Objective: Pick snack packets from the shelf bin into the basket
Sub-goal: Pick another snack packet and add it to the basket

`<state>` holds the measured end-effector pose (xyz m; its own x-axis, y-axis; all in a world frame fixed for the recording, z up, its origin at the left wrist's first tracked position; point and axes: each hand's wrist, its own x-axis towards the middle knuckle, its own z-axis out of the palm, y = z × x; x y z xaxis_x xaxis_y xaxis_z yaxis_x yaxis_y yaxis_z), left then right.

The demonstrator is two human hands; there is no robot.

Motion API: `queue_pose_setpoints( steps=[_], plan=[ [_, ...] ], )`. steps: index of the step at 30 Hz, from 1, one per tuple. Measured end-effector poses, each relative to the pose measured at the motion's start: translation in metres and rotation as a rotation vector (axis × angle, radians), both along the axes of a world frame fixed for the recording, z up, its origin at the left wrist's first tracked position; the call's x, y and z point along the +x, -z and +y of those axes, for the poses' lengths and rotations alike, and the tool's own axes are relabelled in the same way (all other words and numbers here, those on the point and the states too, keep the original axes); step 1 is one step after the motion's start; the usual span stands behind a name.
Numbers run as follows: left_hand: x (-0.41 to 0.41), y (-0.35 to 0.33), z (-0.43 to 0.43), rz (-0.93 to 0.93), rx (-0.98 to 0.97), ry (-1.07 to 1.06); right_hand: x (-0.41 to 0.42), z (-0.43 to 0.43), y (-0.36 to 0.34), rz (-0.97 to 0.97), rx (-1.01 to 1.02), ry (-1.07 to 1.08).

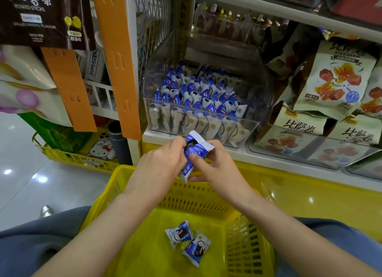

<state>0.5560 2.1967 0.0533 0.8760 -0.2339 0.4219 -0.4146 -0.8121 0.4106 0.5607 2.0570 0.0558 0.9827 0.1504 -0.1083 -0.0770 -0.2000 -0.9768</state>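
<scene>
Shelf (268, 158): white board with a yellow front, running across just beyond both hands.

Basket (107, 196): yellow, slotted walls, open top. It sits directly under the forearms, and its far rim lies just below the hands.

Shelf bin (161, 55): clear plastic with a rounded back wall, standing on the shelf just beyond and above the hands. It is packed with rows of blue-and-white snack packets (198, 99) standing on edge.

Printed bags (334, 80): pale, with orange-red pictures, stacked beyond and to the right of the right hand, beside the bin.

Dark hanging bag (41, 16): marked "potato sticks", far up and left of the left hand, next to an orange slotted strip (117, 59).

Left hand (163, 163): fingers curled, with fingertips and thumb gripping the upper left part of one packet.

Right hand (215, 165): half closed, with the forefinger laid across the packet's front and the remaining fingers curled behind it. It grasps the same packet from the right.

Held packet (195, 148): blue and white, crimped white ends, tilted. It is gripped between both hands, over the basket's far rim and just in front of the bin's front wall.

Loose packets, two of the same kind: first packet (179, 233) and second packet (196, 248). They lie touching on the basket floor, below and between the forearms, with neither hand on them.
</scene>
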Motion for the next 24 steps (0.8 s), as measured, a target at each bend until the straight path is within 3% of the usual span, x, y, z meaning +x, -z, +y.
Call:
queue_pose_setpoints(
  steps=[4,8,12,16,20,24],
  plan=[
    [0.004,0.003,0.0,0.148,-0.331,-0.017,0.002,0.0,0.0,-0.031,-0.025,0.008],
    [0.011,0.006,-0.002,0.196,-0.48,-0.052,0.001,0.0,0.003,-0.138,-0.094,-0.02],
    [0.009,0.0,-0.002,0.506,-0.904,0.088,-0.002,-0.002,0.006,-0.224,-0.182,-0.091],
    [0.009,0.004,-0.003,0.553,-0.913,0.113,-0.002,-0.006,0.003,-0.292,-0.237,-0.07],
    [0.011,0.006,-0.004,0.592,-1.008,0.024,0.003,-0.008,-0.001,-0.22,-0.25,0.04],
    [0.011,0.0,-0.002,0.56,-1.091,0.022,0.006,-0.01,-0.008,-0.169,-0.245,-0.076]
  ],
)
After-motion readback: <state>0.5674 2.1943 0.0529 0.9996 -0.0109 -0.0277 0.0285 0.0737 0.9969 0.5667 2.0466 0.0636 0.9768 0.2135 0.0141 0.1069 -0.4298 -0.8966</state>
